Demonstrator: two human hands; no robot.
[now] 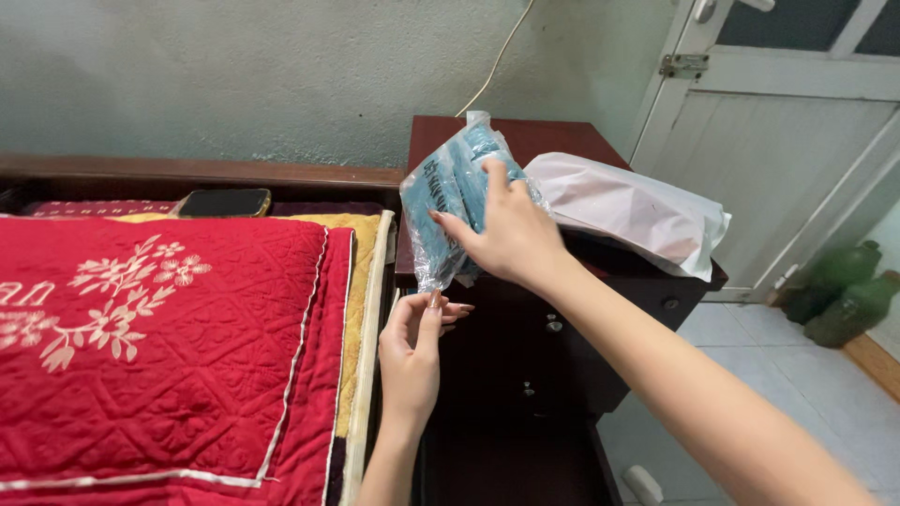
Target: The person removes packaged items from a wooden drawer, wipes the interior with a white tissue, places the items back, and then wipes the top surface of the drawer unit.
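Observation:
My right hand grips a clear plastic bag holding folded blue fabric, lifted above the edge of a dark wooden nightstand. Its fingers press the bag's right side. My left hand is just below the bag, fingers loosely curled and apart, thumb tip touching the bag's lower corner. It holds nothing firmly.
A white plastic bag lies on the nightstand top. A red quilted blanket covers the bed at left, with a dark phone by the headboard. A white door and green bottles stand at right on the tiled floor.

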